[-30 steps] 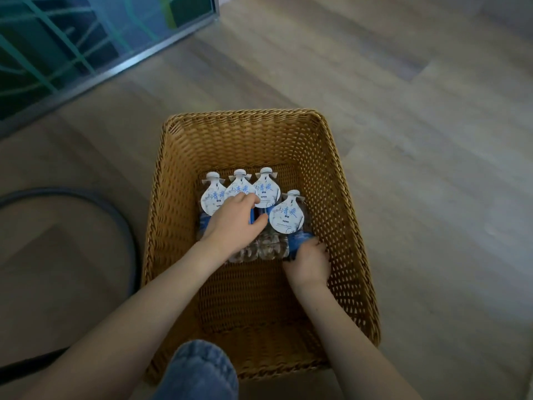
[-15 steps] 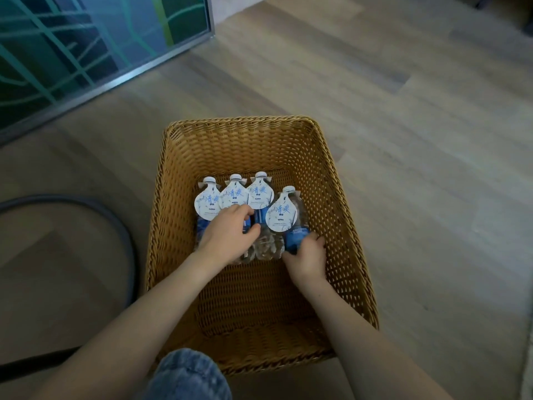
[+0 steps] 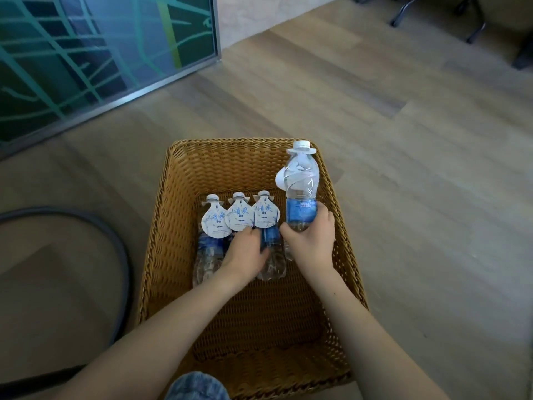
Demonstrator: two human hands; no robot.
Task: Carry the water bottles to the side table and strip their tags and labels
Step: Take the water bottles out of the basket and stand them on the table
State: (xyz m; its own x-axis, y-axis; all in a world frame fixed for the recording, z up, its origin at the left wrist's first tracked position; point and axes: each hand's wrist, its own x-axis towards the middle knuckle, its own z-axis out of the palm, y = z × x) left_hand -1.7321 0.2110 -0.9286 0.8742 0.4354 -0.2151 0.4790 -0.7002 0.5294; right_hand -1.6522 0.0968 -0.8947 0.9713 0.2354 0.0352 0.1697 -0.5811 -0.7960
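A wicker basket (image 3: 170, 197) with tall sloping walls sits on a wooden floor (image 3: 418, 212), seen from above.

The right hand (image 3: 310, 241) grips a water bottle (image 3: 301, 192) around its lower body. The thumb is on the near side and the fingers wrap over the blue label (image 3: 300, 212). This bottle is upright and held up over the basket's right side. Its white cap stands above the far rim, and its side is close to the right wall. A white tag (image 3: 280, 178) hangs from its neck, turned away.

Three more bottles stand in a tight row against the far part of the basket, each with a white tag facing the camera: left bottle (image 3: 215, 223), middle bottle (image 3: 241, 216), right bottle (image 3: 266, 215). The left hand (image 3: 245, 252) reaches down among them. Its fingers curl round the middle bottle beneath its tag, and its thumb lies in the gap beside the right bottle.

Bare weave fills the near half of the basket under both forearms. A denim knee (image 3: 196, 385) touches the near rim.

Plain floor spreads wide to the right of the basket and beyond it. On the left, a dark hose (image 3: 122, 255) curves close to the left wall. A glass panel (image 3: 86, 53) stands well back at the upper left, and chair legs (image 3: 402, 13) show at the far upper right.
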